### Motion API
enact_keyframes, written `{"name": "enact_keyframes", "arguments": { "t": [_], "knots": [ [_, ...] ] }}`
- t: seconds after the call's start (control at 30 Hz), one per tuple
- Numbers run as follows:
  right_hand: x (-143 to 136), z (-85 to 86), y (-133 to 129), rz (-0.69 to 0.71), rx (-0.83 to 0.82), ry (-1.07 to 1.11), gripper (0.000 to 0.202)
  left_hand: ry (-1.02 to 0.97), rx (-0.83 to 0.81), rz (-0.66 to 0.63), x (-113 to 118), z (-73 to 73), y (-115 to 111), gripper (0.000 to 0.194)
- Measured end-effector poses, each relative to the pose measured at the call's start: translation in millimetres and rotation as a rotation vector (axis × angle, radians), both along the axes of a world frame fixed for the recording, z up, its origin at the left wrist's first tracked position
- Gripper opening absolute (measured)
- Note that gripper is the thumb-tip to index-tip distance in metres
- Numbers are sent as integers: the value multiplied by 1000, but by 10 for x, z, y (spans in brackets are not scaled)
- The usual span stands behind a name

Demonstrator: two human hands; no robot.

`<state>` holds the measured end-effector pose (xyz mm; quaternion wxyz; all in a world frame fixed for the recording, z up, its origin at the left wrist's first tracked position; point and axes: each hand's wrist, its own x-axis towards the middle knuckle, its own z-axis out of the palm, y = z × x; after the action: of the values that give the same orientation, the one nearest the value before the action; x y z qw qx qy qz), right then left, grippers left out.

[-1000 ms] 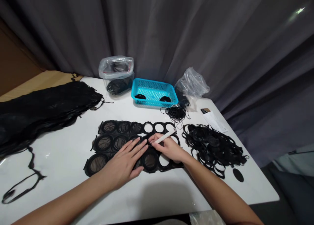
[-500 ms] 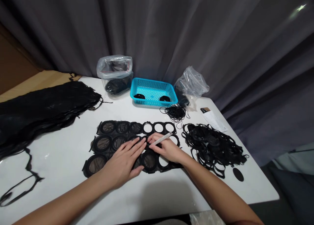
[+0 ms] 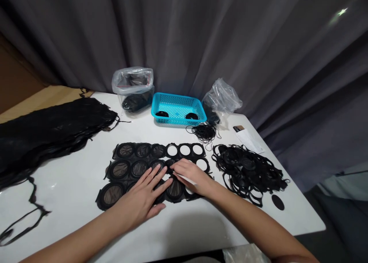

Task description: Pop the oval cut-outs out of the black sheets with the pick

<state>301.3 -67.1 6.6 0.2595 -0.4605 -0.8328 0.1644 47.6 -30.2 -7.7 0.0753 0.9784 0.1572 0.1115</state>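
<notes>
- Black sheet [image 3: 149,159] w/ rows of round rings is lying flat on the white table [image 3: 71,178], in front of the person & under both hands.
- L hand [image 3: 146,198] is resting palm-down on the sheet's mid & near rows, fingers apart, gripping nothing.
- R hand [image 3: 192,173] is pinching a white stick [image 3: 185,178], thumb & fingers together on it, over the mid row just beside L fingertips. Tip's hidden by fingers; can't tell if it's touching cloth.
- Some rings at the sheet's R end are showing white table thru; L-end ones are showing thin dark cloth, a bit wrinkled.
- Step in hand, prob.: close work w/ the stick at one mid-row ring.
- Doing it well: L palm should be pinning the sheet flat near that ring, as thin cloth is likely bunching or sliding if tugged.
- L fingertips are sitting v. near R fingers, so they should be keeping clear of the stick's tip.
- R grip should be staying light & steady, following the ring's curve, not dragging neighbouring rings.
- Pile of black scraps [image 3: 247,167] is lying R of the sheet w/ a loose black disc [image 3: 278,202] just beside; blue basket [image 3: 175,121] is standing behind, a cord tangle [image 3: 204,132] near its front R corner.
</notes>
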Motion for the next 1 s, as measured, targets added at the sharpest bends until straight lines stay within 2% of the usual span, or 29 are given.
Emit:
{"name": "enact_keyframes", "arguments": {
  "t": [0.07, 0.13, 0.23, 0.3, 0.4, 0.53, 0.67, 1.0],
  "knots": [
    [79, -15, 102, -105, 56, 53, 17, -8, 0, 3, 4, -14, 13, 69],
    [222, 43, 230, -280, 109, 114, 19, -19, 0, 8, 3, -13, 26, 68],
    [408, 249, 316, -567, 99, 209, 17, -20, 17, 5, -21, 27, 10, 69],
    [406, 380, 225, -623, 17, 271, 15, -34, 29, 14, -47, 65, -61, 69],
    [201, 429, -86, -438, -150, 292, 14, -53, 27, 10, -83, 93, -264, 63],
    [-108, 282, -465, -195, -359, 305, 11, -70, 14, 31, -104, 41, -530, 59],
    [-180, 207, -564, -169, -428, 364, 17, -67, 3, 45, -109, -10, -599, 58],
    [-188, 250, -558, -151, -465, 391, 20, -54, 7, 60, -92, -23, -594, 55]
  ]
}}
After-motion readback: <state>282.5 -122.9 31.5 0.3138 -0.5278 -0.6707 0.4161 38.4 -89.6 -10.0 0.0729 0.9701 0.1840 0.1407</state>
